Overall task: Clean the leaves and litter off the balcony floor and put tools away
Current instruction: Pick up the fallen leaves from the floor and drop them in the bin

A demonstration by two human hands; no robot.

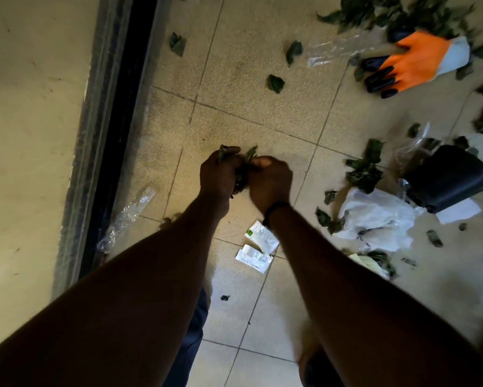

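A: Hands?

B: Both together over the middle of the speckled beige tiled floor [262,113]. Left hand [216,174] w/ fingers curled round a clump of dark green crumpled leaves [236,163]; bits stick out the top by the thumb. Right hand [271,178] also curled, touching the same clump from the other side. Thin dark band on the right wrist [274,212].

A: Rest of the litter?

B: Loose leaves scattered upper centre, e.g. one [275,83], more to the right. Big leaf pile [374,9] in the top right corner. Orange work glove w/ black fingertips & grey cuff [414,64] lies just below that pile, a clear plastic wrapper [332,50] beside it.

A: Right side?

B: Black plastic pot on its side [449,177], crumpled white plastic bag [380,216] just next to it, leaves around both. Two small white printed paper packets [260,244] on the floor under the right forearm.

A: Left?

B: Dark sliding-door track [114,121] along the cream wall [31,107]; crinkled clear plastic strip [128,216] against the track.
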